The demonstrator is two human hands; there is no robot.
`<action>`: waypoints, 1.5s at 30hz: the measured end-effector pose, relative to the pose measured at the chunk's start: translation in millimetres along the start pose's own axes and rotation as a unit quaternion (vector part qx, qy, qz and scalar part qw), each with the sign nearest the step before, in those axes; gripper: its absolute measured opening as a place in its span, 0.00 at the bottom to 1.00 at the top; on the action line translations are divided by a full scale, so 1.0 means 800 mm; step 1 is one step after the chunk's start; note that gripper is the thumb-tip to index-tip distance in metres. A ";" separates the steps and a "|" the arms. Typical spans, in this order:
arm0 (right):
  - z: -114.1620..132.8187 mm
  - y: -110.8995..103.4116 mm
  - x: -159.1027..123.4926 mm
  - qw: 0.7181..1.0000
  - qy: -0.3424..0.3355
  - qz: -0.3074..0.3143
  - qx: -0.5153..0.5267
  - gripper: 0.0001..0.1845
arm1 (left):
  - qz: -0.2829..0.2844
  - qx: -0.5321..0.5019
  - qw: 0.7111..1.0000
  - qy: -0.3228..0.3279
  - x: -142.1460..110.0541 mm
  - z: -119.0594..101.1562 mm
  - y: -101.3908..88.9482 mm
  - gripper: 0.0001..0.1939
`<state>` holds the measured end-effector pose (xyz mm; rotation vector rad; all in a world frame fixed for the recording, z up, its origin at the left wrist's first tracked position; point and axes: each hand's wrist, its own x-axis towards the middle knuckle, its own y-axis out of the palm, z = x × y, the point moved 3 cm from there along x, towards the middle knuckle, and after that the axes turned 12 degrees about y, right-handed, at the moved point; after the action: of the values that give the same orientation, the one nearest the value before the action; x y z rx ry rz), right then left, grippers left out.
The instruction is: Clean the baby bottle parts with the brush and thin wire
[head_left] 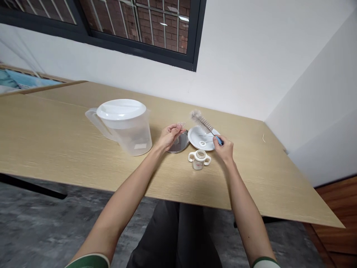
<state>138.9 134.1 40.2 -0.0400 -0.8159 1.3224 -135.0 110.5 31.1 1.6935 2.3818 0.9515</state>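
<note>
The left hand [169,137] pinches a small clear piece [182,125] between thumb and fingers, just above a dark round disc [178,143] lying on the pale wood surface [55,145]. The right hand [223,149] closes around the blue handle of a bottle brush [202,123], its bristled head held up over a white saucer [195,136]. A small white ring [202,144] lies in the saucer. Nearer the person, a translucent two-handled training cup [199,160] stands upright and uncovered; its contents are hard to make out. Further left stands a clear plastic pitcher [131,139] under a white lid [121,109], showing only a pale patch near its base.
</note>
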 end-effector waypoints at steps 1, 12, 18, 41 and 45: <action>0.000 0.000 0.000 1.000 -0.001 0.000 -0.001 0.20 | 0.001 0.000 1.000 0.001 0.000 0.000 0.000 0.14; 0.009 0.004 -0.007 0.999 -0.033 0.022 0.020 0.21 | -0.037 0.013 0.999 0.028 0.000 0.000 -0.001 0.15; 0.003 0.008 -0.006 0.997 -0.056 0.033 -0.033 0.20 | -0.046 0.016 0.998 0.039 0.002 -0.001 -0.003 0.18; 0.004 0.006 -0.005 0.998 -0.046 0.023 -0.043 0.20 | -0.035 0.014 0.999 0.032 -0.007 -0.007 0.002 0.24; 0.001 0.003 -0.003 0.999 -0.022 0.011 -0.046 0.21 | -0.033 0.032 0.998 0.039 -0.007 -0.008 0.003 0.23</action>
<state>136.8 132.5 38.7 -0.0929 -0.9169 1.3092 -133.4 102.9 35.8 1.6170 2.5272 0.9573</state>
